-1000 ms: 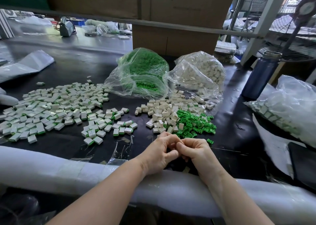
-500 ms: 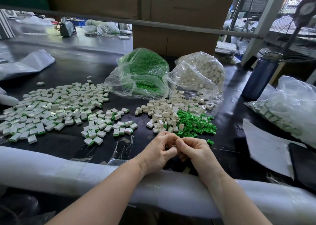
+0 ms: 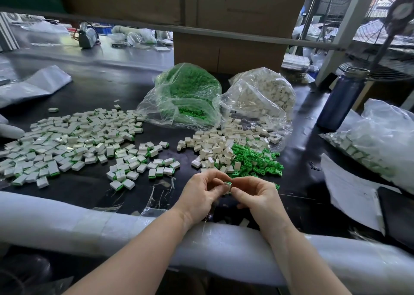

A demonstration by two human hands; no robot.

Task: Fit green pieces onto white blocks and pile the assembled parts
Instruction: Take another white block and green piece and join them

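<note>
Nearest, at 6 o'clock: both forearms rest over a white foam roll (image 3: 67, 225) along the worktop (image 3: 94, 189) edge. Just past it, left hand (image 3: 199, 196) and right hand (image 3: 255, 196) meet, fingertips pinching one small white block with a green piece (image 3: 228, 184) showing on top, held above the worktop between the two thumbs. Both sets of fingers curled round it; whether the piece is fully seated cannot be told.

Handling, as a guess: hard moulded plastic, very light, stiff, small enough to slip. Best pinched by the block's flat sides, pressing the green piece straight in with a thumb.

Beyond, at 12 to 1 o'clock: loose white blocks (image 3: 215, 146) touching a heap of green pieces (image 3: 257, 162), both within easy reach. At 9 to 10 o'clock: the spread of assembled parts (image 3: 74, 144), well apart from the hands; nothing blocks the way there.

Farther: a clear bag of green pieces (image 3: 186, 97) and a bag of white blocks (image 3: 264, 95), side by side. At 2 o'clock a dark blue bottle (image 3: 342, 99); at 3 o'clock another filled bag (image 3: 376, 142) and white sheets (image 3: 349, 191).
</note>
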